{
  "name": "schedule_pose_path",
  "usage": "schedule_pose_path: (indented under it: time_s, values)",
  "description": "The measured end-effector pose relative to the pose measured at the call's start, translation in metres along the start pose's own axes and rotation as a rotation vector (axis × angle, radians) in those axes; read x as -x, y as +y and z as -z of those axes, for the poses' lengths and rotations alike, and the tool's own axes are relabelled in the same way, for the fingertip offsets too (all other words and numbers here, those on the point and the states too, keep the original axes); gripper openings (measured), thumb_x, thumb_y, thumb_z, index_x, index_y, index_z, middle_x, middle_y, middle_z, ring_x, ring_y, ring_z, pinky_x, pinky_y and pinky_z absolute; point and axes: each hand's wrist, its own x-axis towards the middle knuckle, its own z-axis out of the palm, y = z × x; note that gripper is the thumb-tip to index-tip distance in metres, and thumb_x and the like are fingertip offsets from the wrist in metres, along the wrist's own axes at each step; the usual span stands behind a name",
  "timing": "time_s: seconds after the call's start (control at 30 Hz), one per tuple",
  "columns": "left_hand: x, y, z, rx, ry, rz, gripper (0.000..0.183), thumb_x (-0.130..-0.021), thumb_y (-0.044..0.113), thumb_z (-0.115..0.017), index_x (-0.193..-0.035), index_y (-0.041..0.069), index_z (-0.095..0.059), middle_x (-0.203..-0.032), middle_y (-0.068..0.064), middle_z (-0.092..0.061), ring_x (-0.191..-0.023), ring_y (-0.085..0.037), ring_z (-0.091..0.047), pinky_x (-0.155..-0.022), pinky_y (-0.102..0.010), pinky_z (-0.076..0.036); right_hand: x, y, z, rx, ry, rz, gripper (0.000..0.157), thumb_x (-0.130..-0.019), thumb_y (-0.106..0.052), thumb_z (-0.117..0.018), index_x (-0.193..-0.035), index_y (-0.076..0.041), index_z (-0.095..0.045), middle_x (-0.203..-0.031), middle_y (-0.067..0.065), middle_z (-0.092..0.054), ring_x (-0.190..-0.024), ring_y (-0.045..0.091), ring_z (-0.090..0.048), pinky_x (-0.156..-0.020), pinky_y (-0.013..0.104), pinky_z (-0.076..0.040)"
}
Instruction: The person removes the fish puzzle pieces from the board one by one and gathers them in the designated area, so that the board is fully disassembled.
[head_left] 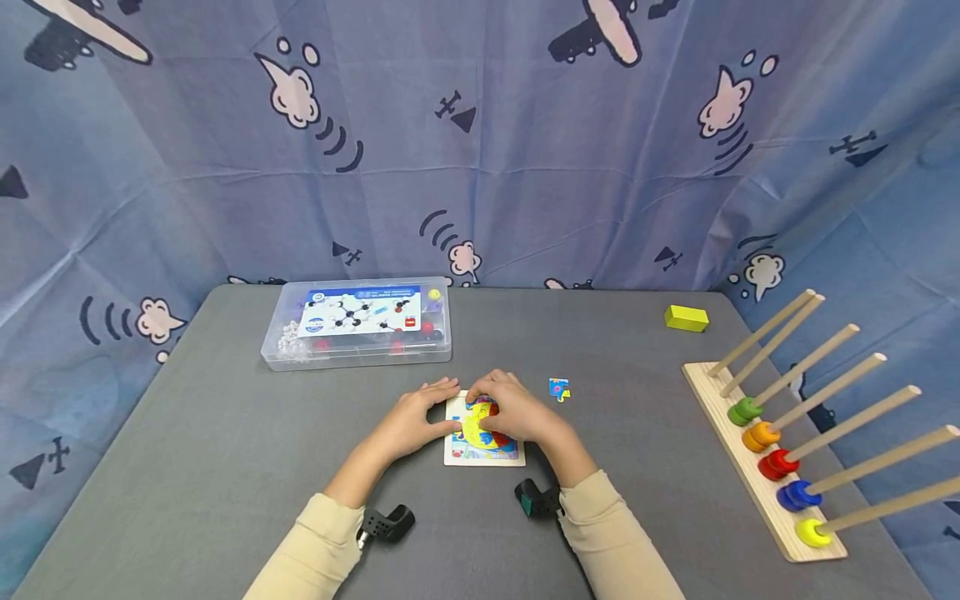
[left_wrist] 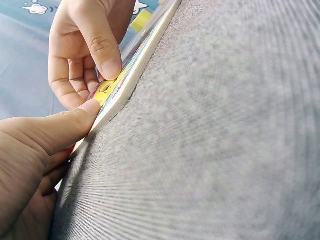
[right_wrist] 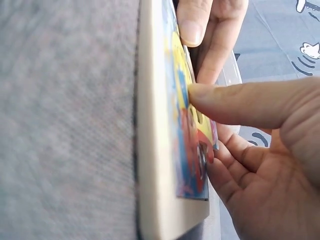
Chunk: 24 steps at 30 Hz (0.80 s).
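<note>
"So, what fills the most space?"

"A blue curtain (head_left: pixel 525 150) printed with planes and clouds, hanging behind a grey table (head_left: pixel 187 467)."

"And on the table?"

"At the person's right stands a wooden rack (head_left: pixel 742 454) with tall pegs and coloured rings. Toward the back left lies a clear plastic box (head_left: pixel 360 325) with a molecule picture on its label."

"Where are the hands?"

"Near the middle. The left hand (head_left: pixel 412 421) has fairly straight fingers, touching the left side of a puzzle board (right_wrist: pixel 152 125) without gripping. The right hand (head_left: pixel 517 408) reaches over from the other side, pinching a yellow puzzle piece (left_wrist: pixel 104 90) between thumb and fingers, against the board's face. The board lies flat on the table between both hands."

"Anything smaller?"

"A yellow block (head_left: pixel 686 318) at the back right, and a loose blue piece (head_left: pixel 559 388) just right of the board."
</note>
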Motion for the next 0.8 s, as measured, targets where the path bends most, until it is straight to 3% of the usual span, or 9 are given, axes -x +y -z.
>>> schedule_pose_path:
  time_s: [0.33, 0.8]
  values:
    - [0.0002, 0.0008, -0.0007, 0.006, 0.008, 0.004, 0.056, -0.084, 0.025, -0.073, -0.131, 0.001, -0.055, -0.141, -0.011, -0.051, -0.136, -0.025, -0.040, -0.117, -0.044, -0.025, 0.0040, 0.0006, -0.0021, -0.003, 0.054, -0.010, 0.036, -0.082, -0.008, -0.073, -0.116, -0.009, -0.061, -0.116, 0.007, -0.057, -0.108, 0.023, -0.047, -0.098, 0.041, -0.045]
    - [0.0004, 0.0026, -0.0006, 0.002, 0.011, 0.009, 0.056, -0.083, 0.025, -0.073, -0.131, 0.001, -0.056, -0.140, -0.010, -0.051, -0.136, -0.024, -0.040, -0.117, -0.044, -0.025, 0.0073, 0.0034, -0.0021, 0.039, 0.084, 0.021, 0.035, -0.083, -0.001, -0.067, -0.117, -0.011, -0.066, -0.115, 0.007, -0.058, -0.110, 0.025, -0.049, -0.097, 0.044, -0.046]
